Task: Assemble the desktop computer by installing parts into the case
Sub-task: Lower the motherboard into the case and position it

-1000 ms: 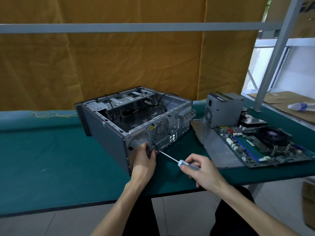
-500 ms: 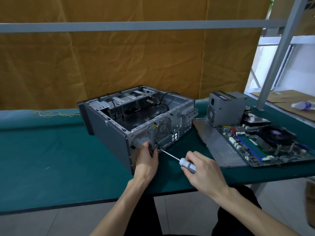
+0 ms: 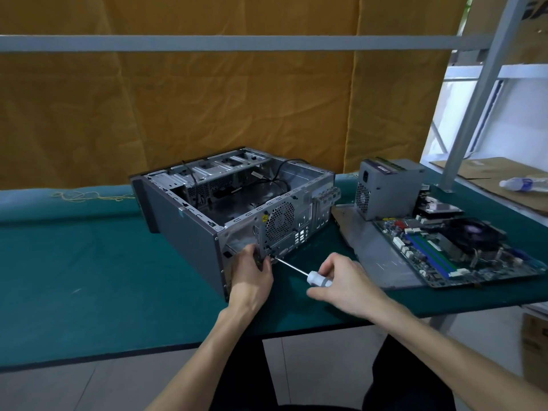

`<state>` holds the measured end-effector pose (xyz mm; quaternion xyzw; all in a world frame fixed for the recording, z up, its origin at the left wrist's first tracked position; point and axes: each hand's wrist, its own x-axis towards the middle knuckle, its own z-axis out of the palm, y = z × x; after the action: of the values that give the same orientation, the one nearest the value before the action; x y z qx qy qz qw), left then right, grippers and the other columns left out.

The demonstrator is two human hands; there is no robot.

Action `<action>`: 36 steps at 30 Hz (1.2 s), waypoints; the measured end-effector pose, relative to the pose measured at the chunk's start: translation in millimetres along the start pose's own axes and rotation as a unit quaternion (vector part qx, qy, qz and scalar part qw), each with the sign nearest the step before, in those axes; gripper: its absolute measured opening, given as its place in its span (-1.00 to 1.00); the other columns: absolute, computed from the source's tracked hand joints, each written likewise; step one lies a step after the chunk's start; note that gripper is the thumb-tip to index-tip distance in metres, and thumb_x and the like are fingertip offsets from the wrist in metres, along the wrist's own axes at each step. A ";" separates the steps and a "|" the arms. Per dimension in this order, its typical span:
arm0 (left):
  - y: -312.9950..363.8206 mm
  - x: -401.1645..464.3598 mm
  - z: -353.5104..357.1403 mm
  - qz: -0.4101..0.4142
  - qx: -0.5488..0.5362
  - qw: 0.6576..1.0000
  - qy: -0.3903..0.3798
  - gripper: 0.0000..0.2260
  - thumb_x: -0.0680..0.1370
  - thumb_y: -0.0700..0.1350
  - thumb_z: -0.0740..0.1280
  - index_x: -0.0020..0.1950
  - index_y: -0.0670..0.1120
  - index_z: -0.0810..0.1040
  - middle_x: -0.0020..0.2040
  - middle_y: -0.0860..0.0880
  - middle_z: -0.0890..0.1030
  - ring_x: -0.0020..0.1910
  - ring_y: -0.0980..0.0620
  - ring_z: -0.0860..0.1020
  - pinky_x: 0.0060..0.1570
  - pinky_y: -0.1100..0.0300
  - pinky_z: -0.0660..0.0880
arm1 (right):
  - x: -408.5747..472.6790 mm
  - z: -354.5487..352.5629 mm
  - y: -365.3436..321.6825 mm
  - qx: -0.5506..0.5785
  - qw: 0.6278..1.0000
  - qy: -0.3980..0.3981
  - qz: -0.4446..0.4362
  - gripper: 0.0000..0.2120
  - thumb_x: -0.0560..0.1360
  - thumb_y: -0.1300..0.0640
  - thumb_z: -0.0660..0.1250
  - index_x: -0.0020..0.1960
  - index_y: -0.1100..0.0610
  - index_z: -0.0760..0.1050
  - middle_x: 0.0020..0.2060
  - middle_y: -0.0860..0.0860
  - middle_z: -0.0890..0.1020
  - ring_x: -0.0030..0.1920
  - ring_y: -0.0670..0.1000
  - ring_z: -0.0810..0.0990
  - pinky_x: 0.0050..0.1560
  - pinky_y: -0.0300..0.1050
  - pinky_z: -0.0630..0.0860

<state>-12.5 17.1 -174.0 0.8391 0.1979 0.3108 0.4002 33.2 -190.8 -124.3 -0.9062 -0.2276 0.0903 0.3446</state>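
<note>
Case: the open computer case [image 3: 207, 221] lies on its side on the green table [image 3: 74, 277], its rear panel with the fan grille [image 3: 279, 222] turned toward the person.
Left hand: the left hand [image 3: 252, 272] rests against the case's near rear corner, fingers curled on the panel edge beside the screwdriver tip.
Right hand: the right hand [image 3: 344, 284] grips the white handle of the screwdriver [image 3: 302, 272], whose shaft slants up to the case's lower rear edge.
Power supply: the grey power supply [image 3: 385, 188] stands right of the case, well apart.
Motherboard: the motherboard [image 3: 456, 250] lies flat right of the case, on the side panel [image 3: 373, 256].
</note>
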 end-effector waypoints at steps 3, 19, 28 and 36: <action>-1.7 0.2 0.2 -0.001 0.006 1.000 -0.001 -0.90 0.59 -0.12 0.35 -0.09 0.07 0.52 -0.22 0.11 0.63 -0.24 0.17 0.58 -0.21 0.21 0.52 | -2.2 9.4 4.9 -0.015 0.999 0.010 -0.050 -0.77 0.46 -0.03 0.51 -0.10 0.05 0.51 -0.29 -0.03 0.66 -0.35 -0.04 0.60 -0.40 -0.09 0.52; -2.9 1.6 1.3 -0.008 -0.001 1.000 -0.009 -0.98 0.60 -0.11 0.35 -0.02 -0.01 0.56 -0.16 0.06 0.64 -0.18 0.10 0.60 -0.10 0.07 0.59 | -5.9 8.2 11.9 -0.137 0.986 0.063 -0.073 -0.60 0.50 -0.20 0.38 -0.32 0.07 0.41 -0.46 -0.10 0.48 -0.40 -0.04 0.44 -0.38 -0.08 0.33; -0.4 0.2 1.3 0.003 0.021 1.000 0.006 -0.86 0.59 -0.13 0.35 -0.13 0.07 0.48 -0.22 0.08 0.60 -0.25 0.12 0.57 -0.20 0.12 0.53 | 0.7 -1.8 0.3 0.428 0.831 -0.259 0.245 -0.69 0.51 0.05 0.51 0.06 0.26 0.55 -0.34 0.03 0.53 -0.52 -0.13 0.34 -0.68 -0.33 0.18; 2.0 2.3 0.7 -0.009 0.015 1.000 0.000 -0.92 0.58 -0.14 0.36 -0.10 0.00 0.52 -0.20 0.05 0.62 -0.21 0.07 0.59 -0.15 0.07 0.57 | -21.9 11.3 3.2 -0.245 0.950 0.117 -0.156 -0.71 0.62 -0.14 0.24 -0.16 0.01 0.48 -0.34 -0.11 0.52 -0.32 -0.03 0.52 -0.33 -0.08 0.36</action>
<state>-10.2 16.8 -172.0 0.8433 0.2099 0.3039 0.3903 11.4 -196.7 -134.7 -0.9202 -0.3395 -0.1296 0.1456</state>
